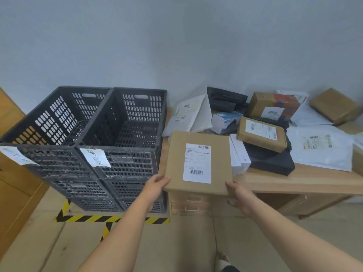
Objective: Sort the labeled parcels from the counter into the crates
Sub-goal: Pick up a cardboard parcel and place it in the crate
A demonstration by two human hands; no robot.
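Note:
I hold a flat brown cardboard parcel (198, 161) with a white shipping label, label up, over the counter's left end. My left hand (156, 186) grips its near left corner and my right hand (238, 195) grips its near right corner from below. Two black perforated crates stand stacked to the left: the left crate (49, 122) and the right crate (125, 122), each with a handwritten paper tag on its front rim. Their insides look bare.
The wooden counter (306, 179) carries several more parcels: a small labeled box (262, 133), a larger brown box (273, 107), white mailers (326, 148), a black bag (269, 160), a blue-white box (224, 121). Yellow-black tape (110, 218) marks the floor under the crates.

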